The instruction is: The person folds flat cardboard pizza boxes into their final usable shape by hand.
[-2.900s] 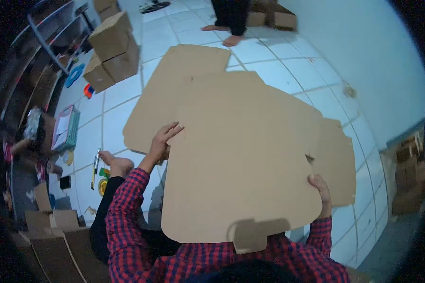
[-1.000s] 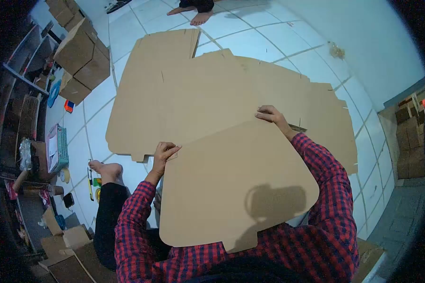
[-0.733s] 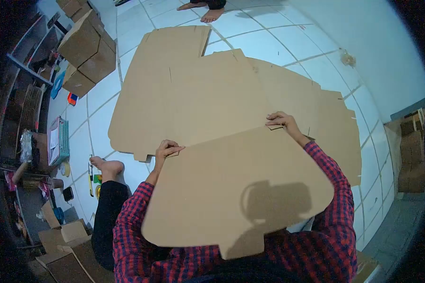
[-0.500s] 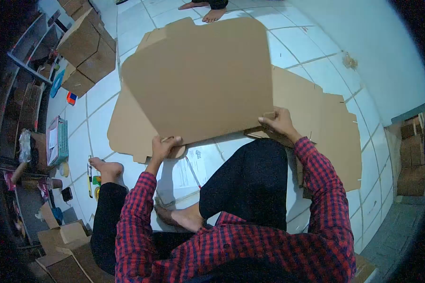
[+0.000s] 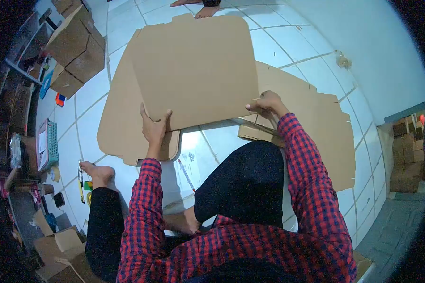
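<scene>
A brown cardboard sheet (image 5: 198, 70) with rounded corners is raised in front of me, its near edge toward my body. My right hand (image 5: 269, 104) pinches the sheet's near right corner between thumb and fingers. At the near left edge, my left hand (image 5: 154, 131) has its thumb and fingers spread apart, against the sheet. Beneath lies another flat cardboard piece (image 5: 115, 122) on the left. To the right a wide cut cardboard piece (image 5: 311, 127) with slotted edges rests on the floor. A folded cardboard strip (image 5: 252, 132) shows below my right hand.
On the tiled floor are a printed paper (image 5: 190, 165) with a pen (image 5: 186, 174), a yellow cutter (image 5: 81, 188), a phone (image 5: 59, 199) and a green basket (image 5: 52, 144). Cardboard boxes (image 5: 75, 47) stand at the left. Another person's bare foot (image 5: 207, 12) is at the far edge.
The sheet has shifted left relative to the floor pieces. My left hand has opened from its pinch, fingers now spread. My right hand still grips the corner, and more of the folded strip shows.
</scene>
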The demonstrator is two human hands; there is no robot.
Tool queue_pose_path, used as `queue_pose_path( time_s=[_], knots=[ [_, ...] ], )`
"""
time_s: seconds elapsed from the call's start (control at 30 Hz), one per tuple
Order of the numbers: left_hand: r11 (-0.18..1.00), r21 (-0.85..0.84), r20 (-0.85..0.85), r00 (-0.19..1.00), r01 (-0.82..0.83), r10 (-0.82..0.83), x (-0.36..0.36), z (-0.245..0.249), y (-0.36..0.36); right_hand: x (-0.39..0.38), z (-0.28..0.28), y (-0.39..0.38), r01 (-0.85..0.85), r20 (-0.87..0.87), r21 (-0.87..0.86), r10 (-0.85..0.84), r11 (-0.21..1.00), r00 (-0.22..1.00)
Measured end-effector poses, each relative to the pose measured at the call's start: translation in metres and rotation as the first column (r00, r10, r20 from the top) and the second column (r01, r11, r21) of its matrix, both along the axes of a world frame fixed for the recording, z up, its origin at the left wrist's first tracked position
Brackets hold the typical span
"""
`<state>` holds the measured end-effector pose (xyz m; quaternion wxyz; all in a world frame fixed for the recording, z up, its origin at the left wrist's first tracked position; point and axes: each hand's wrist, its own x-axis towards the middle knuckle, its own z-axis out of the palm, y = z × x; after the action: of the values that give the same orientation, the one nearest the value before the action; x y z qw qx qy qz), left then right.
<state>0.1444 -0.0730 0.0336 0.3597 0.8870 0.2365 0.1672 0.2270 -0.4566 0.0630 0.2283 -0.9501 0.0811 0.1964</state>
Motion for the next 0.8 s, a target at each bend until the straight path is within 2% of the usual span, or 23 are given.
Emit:
queue_pose_path(
  time_s=[0.07, 0.1, 0.17, 0.2, 0.23, 0.27, 0.3, 0.33, 0.37, 0.4, 0.43, 0.5, 0.57, 0.6, 0.67, 0.77, 0.8],
  knots=[
    [0.988, 0.156, 0.122, 0.992, 0.017, -0.037, 0.012, -0.007, -0.001, 0.010, -0.001, 0.002, 0.024, -0.034, -0.021, -0.025, 0.999, 0.999],
    [0.989, 0.150, 0.119, 0.992, 0.019, -0.037, 0.018, -0.005, -0.003, 0.014, 0.000, 0.005, 0.040, -0.067, -0.032, -0.042, 0.999, 0.997],
    [0.981, 0.183, -0.301, 0.954, 0.063, -0.005, 0.027, 0.001, -0.001, 0.023, 0.002, 0.009, 0.020, -0.143, -0.047, -0.026, 0.999, 0.989],
    [0.981, 0.182, -0.309, 0.951, 0.060, -0.001, 0.029, -0.005, -0.001, 0.025, 0.007, 0.014, -0.001, -0.213, -0.056, -0.011, 0.998, 0.977],
    [0.933, 0.355, -0.253, 0.967, 0.057, 0.038, 0.030, -0.013, -0.001, 0.017, 0.013, 0.023, -0.008, -0.220, -0.057, -0.005, 0.998, 0.975],
    [0.856, 0.515, -0.191, 0.979, 0.044, 0.065, 0.032, -0.021, -0.001, 0.002, 0.017, 0.035, 0.036, 0.143, -0.133, -0.017, 0.990, 0.990],
    [0.859, 0.510, -0.200, 0.977, 0.040, 0.073, 0.035, -0.028, 0.000, -0.006, 0.018, 0.045, 0.101, 0.486, -0.188, 0.003, 0.977, 0.874],
    [0.864, 0.503, -0.148, 0.986, 0.006, 0.079, 0.039, -0.036, 0.001, -0.006, 0.013, 0.053, 0.087, 0.476, -0.196, 0.018, 0.977, 0.879],
    [0.867, 0.497, -0.098, 0.991, -0.027, 0.087, 0.042, -0.044, 0.002, -0.005, 0.006, 0.061, -0.122, 0.486, -0.488, 0.385, 0.865, 0.785],
    [0.866, 0.499, -0.119, 0.988, -0.026, 0.098, 0.049, -0.042, 0.002, -0.007, -0.003, 0.067, -0.266, 0.380, -0.731, 0.699, 0.629, 0.606],
    [0.873, 0.487, -0.195, 0.978, 0.026, 0.080, 0.052, -0.041, 0.008, -0.004, -0.024, 0.075, -0.314, 0.358, -0.702, 0.698, 0.639, 0.620],
    [0.878, 0.470, -0.279, 0.959, 0.088, 0.054, 0.048, -0.039, 0.008, 0.019, -0.041, 0.072, -0.270, 0.423, -0.542, 0.536, 0.796, 0.731],
    [0.892, 0.451, -0.159, 0.983, -0.006, 0.087, 0.051, -0.039, 0.005, 0.029, -0.049, 0.074, -0.268, 0.433, -0.551, 0.544, 0.791, 0.719],
    [0.895, 0.447, -0.168, 0.982, -0.005, 0.090, 0.048, -0.042, 0.006, 0.031, -0.051, 0.075, -0.274, 0.429, -0.544, 0.544, 0.793, 0.722],
    [0.919, 0.389, -0.078, 0.992, -0.058, 0.095, 0.050, -0.040, 0.006, 0.035, -0.046, 0.075, -0.260, 0.443, -0.545, 0.537, 0.797, 0.718],
    [0.939, 0.342, -0.061, 0.996, -0.046, 0.071, 0.050, -0.047, 0.020, 0.037, -0.047, 0.078, -0.272, 0.448, -0.535, 0.541, 0.800, 0.712],
    [0.938, 0.342, -0.035, 0.996, -0.060, 0.077, 0.053, -0.067, 0.040, 0.038, -0.050, 0.077, -0.261, 0.463, -0.510, 0.518, 0.819, 0.720]
  ],
)
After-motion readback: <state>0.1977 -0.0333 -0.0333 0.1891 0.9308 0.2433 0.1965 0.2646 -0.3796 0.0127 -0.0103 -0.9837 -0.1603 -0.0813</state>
